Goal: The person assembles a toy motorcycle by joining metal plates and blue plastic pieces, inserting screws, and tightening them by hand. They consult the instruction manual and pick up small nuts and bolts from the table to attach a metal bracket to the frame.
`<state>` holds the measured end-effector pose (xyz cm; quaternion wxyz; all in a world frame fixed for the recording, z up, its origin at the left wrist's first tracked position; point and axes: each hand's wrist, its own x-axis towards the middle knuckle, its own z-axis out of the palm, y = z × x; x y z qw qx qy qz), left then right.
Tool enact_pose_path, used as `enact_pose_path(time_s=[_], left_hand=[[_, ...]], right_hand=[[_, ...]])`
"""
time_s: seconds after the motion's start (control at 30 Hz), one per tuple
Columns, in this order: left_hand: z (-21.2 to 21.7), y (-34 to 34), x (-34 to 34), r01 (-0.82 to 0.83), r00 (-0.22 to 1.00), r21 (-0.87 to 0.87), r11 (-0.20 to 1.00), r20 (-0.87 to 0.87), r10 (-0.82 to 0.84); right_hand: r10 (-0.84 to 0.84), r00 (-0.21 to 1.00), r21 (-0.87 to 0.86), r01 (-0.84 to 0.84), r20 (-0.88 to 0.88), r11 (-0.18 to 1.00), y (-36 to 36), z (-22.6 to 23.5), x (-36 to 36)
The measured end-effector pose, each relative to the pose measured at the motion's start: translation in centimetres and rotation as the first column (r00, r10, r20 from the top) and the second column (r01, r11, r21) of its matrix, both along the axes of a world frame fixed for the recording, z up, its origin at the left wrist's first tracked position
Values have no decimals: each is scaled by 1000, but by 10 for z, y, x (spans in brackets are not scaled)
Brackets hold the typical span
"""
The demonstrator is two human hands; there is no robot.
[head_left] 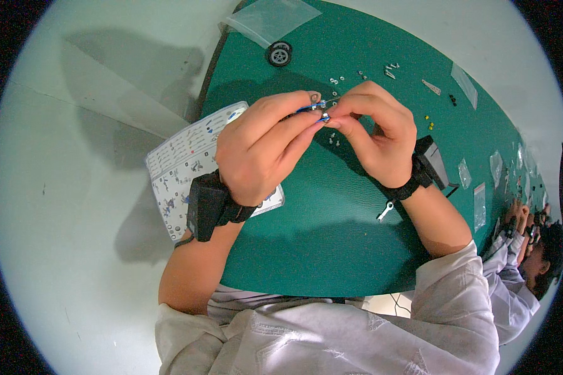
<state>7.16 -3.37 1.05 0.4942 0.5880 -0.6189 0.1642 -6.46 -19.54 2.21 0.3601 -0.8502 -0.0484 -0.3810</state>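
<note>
A green-topped table (331, 244) is filling the middle of the view; a co-worker (513, 287) in a pale top is appearing at the far right, beside its edge; a printed sheet (175, 172) with small pictures is lying at the table's left side, partly covered by the left arm; the left hand (259, 140) is pinching with thumb and fingertips drawn together, and the right hand (385, 134) is meeting it with thumb and forefinger nearly touching; a clear plastic bag (272, 22) is lying at the top left; two black-tyred wheels (279, 56) are resting just below it; a small blue-and-metal piece (324, 117) is being held above the table between both hands' fingertips, its finer detail hiding behind them; a small silver wrench (385, 212) is lying near the right wrist; loose screws (390, 73) and yellow bits (430, 124) are lying beyond and beside the right hand.
</note>
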Motion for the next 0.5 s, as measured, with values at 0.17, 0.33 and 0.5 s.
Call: enact_pose_path(time_s=[0.17,0.33,0.5], left_hand=[[-1,-1,-2,3,1000,-11,1000,-6,-3],[-3,-2,-1,9,1000,-41,999,-6,-10],[-2,-2,0,3,1000,-28,1000,-6,-3]], right_hand=[[0,1000,-6,0,-5,1000,-2,0,-1],[-9,1000,46,10,-16,999,-3,-2,1],[-19,999,5,19,-27,1000,-3,-2,0]])
